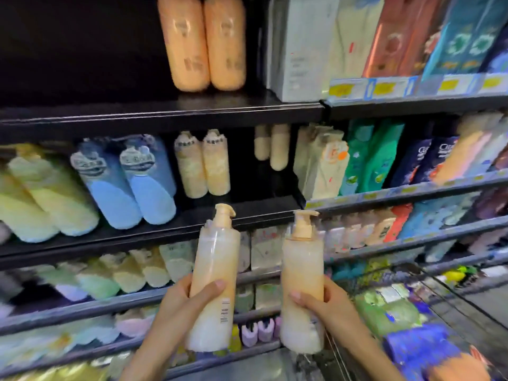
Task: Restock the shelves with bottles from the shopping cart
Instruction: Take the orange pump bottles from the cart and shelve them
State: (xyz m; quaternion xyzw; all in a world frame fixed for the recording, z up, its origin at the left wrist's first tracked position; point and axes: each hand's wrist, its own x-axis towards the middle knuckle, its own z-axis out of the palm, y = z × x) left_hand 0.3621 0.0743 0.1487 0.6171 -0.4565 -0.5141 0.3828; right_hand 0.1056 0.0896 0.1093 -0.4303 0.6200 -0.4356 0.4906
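Observation:
My left hand (181, 303) grips a tall peach pump bottle (214, 259) around its middle, barcode side toward me. My right hand (324, 306) grips a second peach pump bottle (302, 270) of the same kind. Both bottles stand upright in front of the black shelves. Just above them is the black middle shelf (247, 213), where two matching pale orange bottles (203, 163) stand with a dark gap to their right. The shopping cart (412, 320) sits at the lower right, holding several bottles and packs.
Two orange bottles (203, 42) stand on the top black shelf. Blue bottles (129, 182) and yellow ones (41, 199) fill the middle shelf's left. Green and dark shampoo bottles (384, 155) line the grey shelves at right. Lower shelves hold several small bottles.

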